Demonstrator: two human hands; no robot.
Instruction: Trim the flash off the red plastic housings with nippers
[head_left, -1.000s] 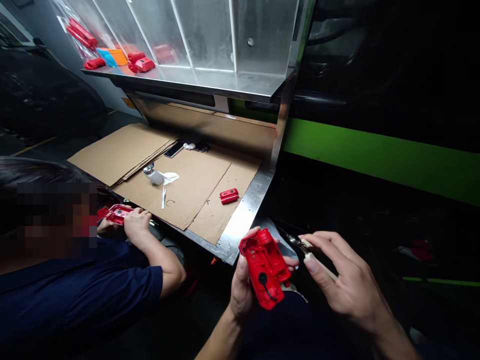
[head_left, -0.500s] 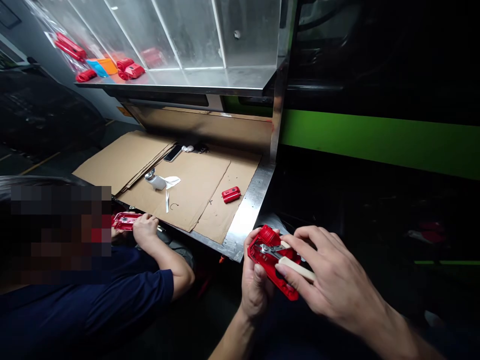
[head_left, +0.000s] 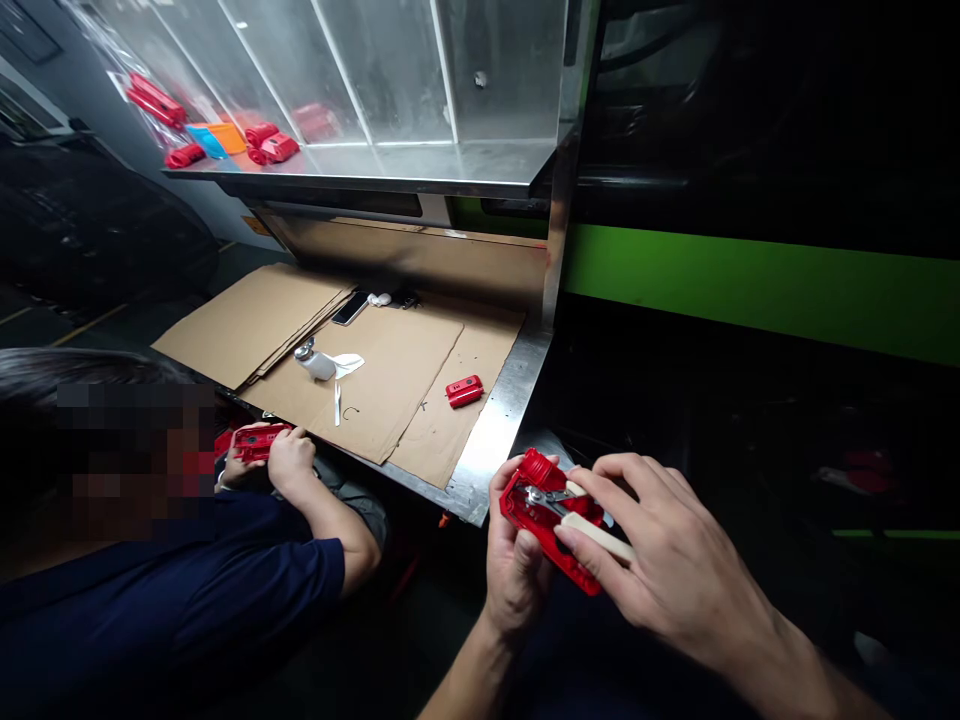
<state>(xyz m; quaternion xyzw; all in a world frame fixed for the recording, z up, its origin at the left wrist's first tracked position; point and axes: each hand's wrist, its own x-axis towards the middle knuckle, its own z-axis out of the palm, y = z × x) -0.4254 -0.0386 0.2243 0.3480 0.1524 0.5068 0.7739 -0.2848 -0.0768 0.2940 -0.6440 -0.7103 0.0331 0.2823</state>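
My left hand point(head_left: 516, 570) is closed around a red plastic housing point(head_left: 581, 572), its hollow inner side turned up towards me. My right hand point(head_left: 660, 540) grips a pair of nippers point(head_left: 596, 535) by its cream handles, which stand somewhat apart. The metal jaws lie over the inside of the housing near its ribbed round end. Whether the jaws touch the plastic, I cannot tell. Both hands are in front of the table's right corner, off its edge.
A red part point(head_left: 464, 391) lies on the cardboard point(head_left: 390, 350) covering the table. Further left are a pump bottle point(head_left: 315, 362), white tweezers point(head_left: 337, 405) and a phone point(head_left: 350, 308). Red parts point(head_left: 274, 145) sit on the shelf above. To the left, a co-worker point(head_left: 247, 560) handles another red housing point(head_left: 259, 441).
My hands and the nippers hold nearly the same pose over the housing. The view has shifted slightly. The co-worker's red housing has tilted a little.
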